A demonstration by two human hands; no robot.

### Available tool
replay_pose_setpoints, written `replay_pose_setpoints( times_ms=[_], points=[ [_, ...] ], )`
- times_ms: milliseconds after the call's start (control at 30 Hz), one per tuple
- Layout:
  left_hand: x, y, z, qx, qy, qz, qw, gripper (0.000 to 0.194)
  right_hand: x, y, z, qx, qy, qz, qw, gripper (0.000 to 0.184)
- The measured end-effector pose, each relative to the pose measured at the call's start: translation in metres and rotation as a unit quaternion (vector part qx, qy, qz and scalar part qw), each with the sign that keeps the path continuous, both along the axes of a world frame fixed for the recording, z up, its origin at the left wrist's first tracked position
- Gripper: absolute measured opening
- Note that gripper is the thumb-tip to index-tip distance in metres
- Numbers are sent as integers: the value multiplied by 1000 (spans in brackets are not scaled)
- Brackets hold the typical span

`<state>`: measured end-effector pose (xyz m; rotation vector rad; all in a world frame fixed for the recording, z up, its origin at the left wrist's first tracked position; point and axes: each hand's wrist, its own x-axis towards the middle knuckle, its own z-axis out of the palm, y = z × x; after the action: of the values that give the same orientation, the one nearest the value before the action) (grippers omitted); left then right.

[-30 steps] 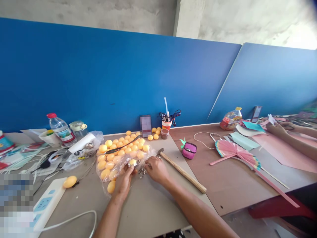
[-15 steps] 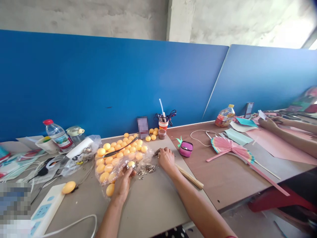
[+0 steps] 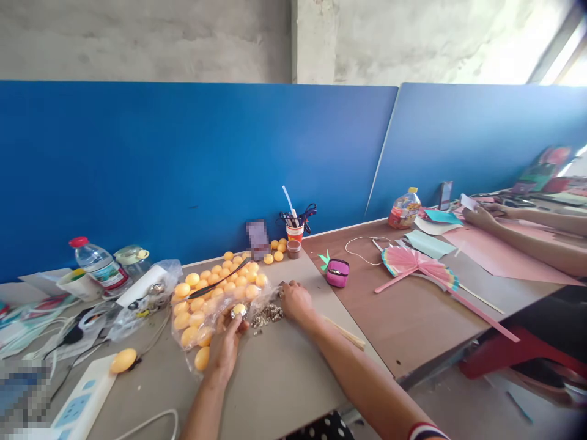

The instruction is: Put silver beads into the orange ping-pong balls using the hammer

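My left hand (image 3: pixel 228 342) is closed round a yellow ball (image 3: pixel 239 310) with shiny silver trim, held up by thumb and fingers. Beside it lies a clear plastic bag (image 3: pixel 202 311) of several orange-yellow balls, with a black strap across it. My right hand (image 3: pixel 297 304) rests at the right edge of a heap of small shiny metal-like pieces (image 3: pixel 267 316). Its fingers are bent together; whatever they pinch is too small or hidden to name. A bundle of thin wooden sticks (image 3: pixel 345 332) lies partly behind my right forearm.
Left are a power strip (image 3: pixel 85 400), a loose yellow ball (image 3: pixel 123 360) and a water bottle (image 3: pixel 101 263). Behind stand a cup of pens (image 3: pixel 295 231) and a purple pouch (image 3: pixel 338 273). Rightward lie a pink paper fan (image 3: pixel 419 263) and another person's hands (image 3: pixel 486 215) over paper.
The view has shifted slightly to the right. My right hand has moved a little left, closer to the shiny pieces. My left hand still holds the trimmed ball.
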<state>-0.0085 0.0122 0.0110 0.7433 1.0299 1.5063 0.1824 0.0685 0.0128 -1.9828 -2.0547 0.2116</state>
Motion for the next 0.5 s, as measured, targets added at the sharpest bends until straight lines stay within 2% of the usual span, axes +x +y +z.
replay_pose_setpoints(
  times_ms=[267, 367, 500],
  points=[
    [2, 1, 4, -4, 0, 10, 1000, 41, -12, -9, 3, -12, 2, 75, 997, 24],
    [2, 1, 3, -7, -11, 5, 1000, 41, -6, -4, 3, -9, 11, 58, 998, 23],
    [1, 0, 1, -3, -6, 0, 1000, 38, 8, 6, 1, 19, 15, -6, 1000, 23]
  ],
)
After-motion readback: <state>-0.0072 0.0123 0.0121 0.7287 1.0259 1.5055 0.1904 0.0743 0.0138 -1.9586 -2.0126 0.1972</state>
